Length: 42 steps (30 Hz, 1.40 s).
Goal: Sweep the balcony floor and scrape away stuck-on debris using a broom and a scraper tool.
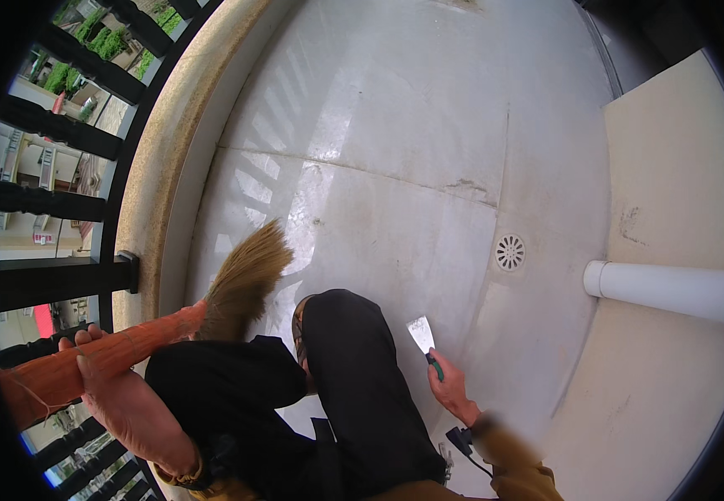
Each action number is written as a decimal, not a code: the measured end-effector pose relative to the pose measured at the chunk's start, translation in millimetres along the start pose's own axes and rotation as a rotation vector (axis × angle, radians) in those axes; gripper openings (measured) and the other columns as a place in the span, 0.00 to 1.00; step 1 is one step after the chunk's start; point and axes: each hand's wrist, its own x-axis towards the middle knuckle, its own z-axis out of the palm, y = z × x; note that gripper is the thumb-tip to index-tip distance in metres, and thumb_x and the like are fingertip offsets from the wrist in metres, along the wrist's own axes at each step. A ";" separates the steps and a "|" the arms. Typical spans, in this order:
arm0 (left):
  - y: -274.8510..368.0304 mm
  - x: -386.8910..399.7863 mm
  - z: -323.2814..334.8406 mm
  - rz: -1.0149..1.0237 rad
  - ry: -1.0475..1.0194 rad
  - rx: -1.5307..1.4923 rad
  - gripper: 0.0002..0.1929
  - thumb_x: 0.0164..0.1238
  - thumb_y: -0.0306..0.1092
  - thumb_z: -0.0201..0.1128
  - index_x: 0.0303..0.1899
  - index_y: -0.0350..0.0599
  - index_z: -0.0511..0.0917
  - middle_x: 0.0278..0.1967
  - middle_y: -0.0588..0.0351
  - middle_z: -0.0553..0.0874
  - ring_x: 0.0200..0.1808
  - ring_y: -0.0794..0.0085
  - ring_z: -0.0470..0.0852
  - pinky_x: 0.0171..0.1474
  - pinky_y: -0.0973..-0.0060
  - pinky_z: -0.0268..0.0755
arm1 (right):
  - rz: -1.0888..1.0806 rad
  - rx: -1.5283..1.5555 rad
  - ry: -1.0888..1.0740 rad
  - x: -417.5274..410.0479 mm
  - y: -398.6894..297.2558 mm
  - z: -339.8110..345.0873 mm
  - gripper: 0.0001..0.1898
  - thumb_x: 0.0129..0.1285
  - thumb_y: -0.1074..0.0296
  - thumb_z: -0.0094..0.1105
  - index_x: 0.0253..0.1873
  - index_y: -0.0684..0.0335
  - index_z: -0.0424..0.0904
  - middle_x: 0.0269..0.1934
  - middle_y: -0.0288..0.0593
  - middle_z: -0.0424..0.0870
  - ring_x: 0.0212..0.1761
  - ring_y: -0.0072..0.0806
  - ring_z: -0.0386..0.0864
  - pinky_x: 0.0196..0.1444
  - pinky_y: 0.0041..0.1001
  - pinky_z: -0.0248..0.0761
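Note:
My left hand (125,397) is wrapped around the orange-covered handle of a straw broom (246,275). The broom slants across the lower left, its bristles fanning out over the pale floor beside my bent knee. On the other side of my legs, my right hand (450,382) grips the green and black handle of a putty knife (423,335). Its wide metal blade points up and away from me, over the floor. Whether the blade or the bristle tips touch the floor I cannot tell.
A black baluster railing (67,134) rises from a stone curb (164,144) on the left. A round floor drain (510,252) lies right of centre. Close to it, a white pipe (668,288) projects from the cream wall (668,175). Dark stains (468,185) mark the smooth floor (399,125).

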 end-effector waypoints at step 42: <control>7.2 -19.1 25.2 -0.002 -0.073 -0.004 0.27 0.71 0.37 0.59 0.65 0.37 0.62 0.56 0.50 0.74 0.63 0.65 0.68 0.69 0.63 0.54 | 0.200 0.066 0.237 173.1 -39.9 67.1 0.21 0.63 0.68 0.48 0.59 0.70 0.71 0.45 0.65 0.80 0.46 0.58 0.78 0.49 0.45 0.71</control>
